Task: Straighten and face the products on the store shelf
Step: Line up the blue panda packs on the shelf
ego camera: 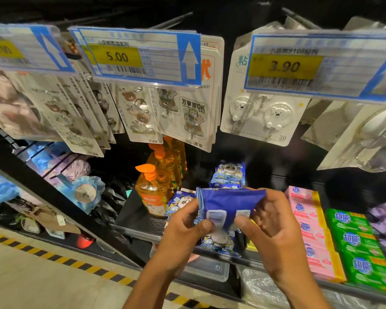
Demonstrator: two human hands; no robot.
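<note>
Store shelving, dim, head-cam view looking down. L thumb (204, 226) and R thumb (243, 221) press the near face of a blue packet (230, 200), each beside a pale label patch. L fingers (188, 208) and R fingers (260, 195) curl round the far side, so both hands pinch the pkg: L hand (187, 221) at its left edge, R hand (270, 221) at its right edge. The pkg is held off the surface, plain blue side toward the camera, above the front part of the black shelf (132, 210).

Just around the hands are printed packets (228, 175) w/ a blue cartoon design: 1 stack behind the held pkg, 1 to its left, 1 below the hands at the shelf lip. Left of these is a row of orange pump bottles (153, 192) running front to back. To the right are pink boxes (308, 219) in a column, then green boxes (354, 241) beside them.

Above hang hook cards (261, 117) on pegs, partly covered by price tags reading 5.00 (118, 56) and 3.90 (284, 66). At far left are blue and purple bath puffs (85, 188). Below the shelf sits a clear plastic tub (210, 268). The floor (31, 282) carries a yellow-black hazard stripe — bottom left.
</note>
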